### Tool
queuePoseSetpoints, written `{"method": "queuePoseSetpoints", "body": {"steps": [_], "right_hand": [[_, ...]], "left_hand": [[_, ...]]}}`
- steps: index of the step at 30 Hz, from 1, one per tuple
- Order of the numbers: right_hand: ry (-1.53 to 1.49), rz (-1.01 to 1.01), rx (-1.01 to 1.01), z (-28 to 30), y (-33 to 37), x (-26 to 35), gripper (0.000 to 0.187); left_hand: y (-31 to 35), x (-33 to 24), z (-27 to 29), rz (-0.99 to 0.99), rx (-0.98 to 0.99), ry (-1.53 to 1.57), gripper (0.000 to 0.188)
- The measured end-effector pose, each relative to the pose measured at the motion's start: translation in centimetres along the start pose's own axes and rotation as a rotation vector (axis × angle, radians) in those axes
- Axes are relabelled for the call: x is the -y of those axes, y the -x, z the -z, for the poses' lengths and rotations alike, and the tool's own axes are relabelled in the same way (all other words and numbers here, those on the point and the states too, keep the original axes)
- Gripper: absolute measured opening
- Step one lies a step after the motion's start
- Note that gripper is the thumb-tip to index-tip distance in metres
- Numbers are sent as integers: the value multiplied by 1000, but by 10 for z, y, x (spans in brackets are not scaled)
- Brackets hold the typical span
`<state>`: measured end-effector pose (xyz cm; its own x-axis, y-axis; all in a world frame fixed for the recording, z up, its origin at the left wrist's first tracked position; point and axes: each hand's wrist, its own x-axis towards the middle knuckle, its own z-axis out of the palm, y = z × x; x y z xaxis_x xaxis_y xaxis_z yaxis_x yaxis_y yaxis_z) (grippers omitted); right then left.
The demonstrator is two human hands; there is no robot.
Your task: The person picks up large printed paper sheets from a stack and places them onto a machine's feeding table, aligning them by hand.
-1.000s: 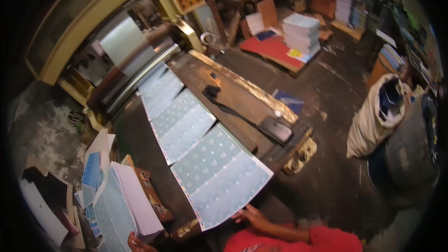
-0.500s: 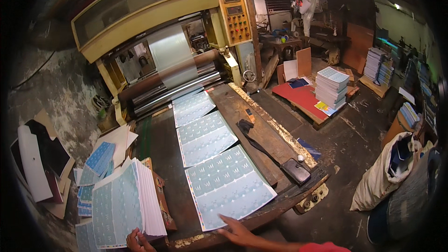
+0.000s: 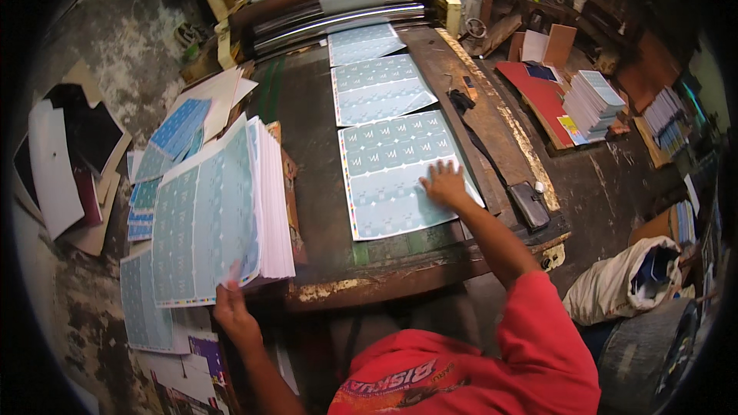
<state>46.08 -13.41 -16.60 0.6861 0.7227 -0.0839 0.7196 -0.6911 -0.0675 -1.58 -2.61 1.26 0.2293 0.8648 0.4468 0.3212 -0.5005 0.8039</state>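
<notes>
My right hand [image 3: 444, 184] lies with fingers spread on the nearest printed sheet [image 3: 396, 207], which is pale blue-green with white motifs. Ahead of it a second printed sheet [image 3: 384, 104] and a third sheet [image 3: 361, 44] run in a row toward the metal rollers [image 3: 338, 19]. At the left, my left hand [image 3: 233, 309] pinches the lower corner of the top sheet [image 3: 201, 234] on a thick stack of paper [image 3: 273, 207]. That top sheet bows upward near the corner. Part of my left thumb is blurred.
Right of the row, a dark wallet-like pouch [image 3: 530, 206] and a strap lie on the worn table [image 3: 315, 146]. Loose sheets and boards [image 3: 181, 127] sit beyond the stack. On the floor at right stand a paper pile [image 3: 592, 107] and a white sack [image 3: 623, 280].
The view has tipped downward. My right hand has moved forward from the nearest sheet's front edge onto its right side. That sheet now lies farther from the table's front edge.
</notes>
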Motion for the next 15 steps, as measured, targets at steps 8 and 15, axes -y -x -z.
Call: {"method": "queuePoseSetpoints", "body": {"steps": [8,15], "right_hand": [[-1679,455,634,104,134,86,77],[-2155,-78,737,56,204,99,41]], "left_hand": [[-2,-55,-7,-393,476,-35,17],[12,-62,-10,-563,545,-331,38]]}}
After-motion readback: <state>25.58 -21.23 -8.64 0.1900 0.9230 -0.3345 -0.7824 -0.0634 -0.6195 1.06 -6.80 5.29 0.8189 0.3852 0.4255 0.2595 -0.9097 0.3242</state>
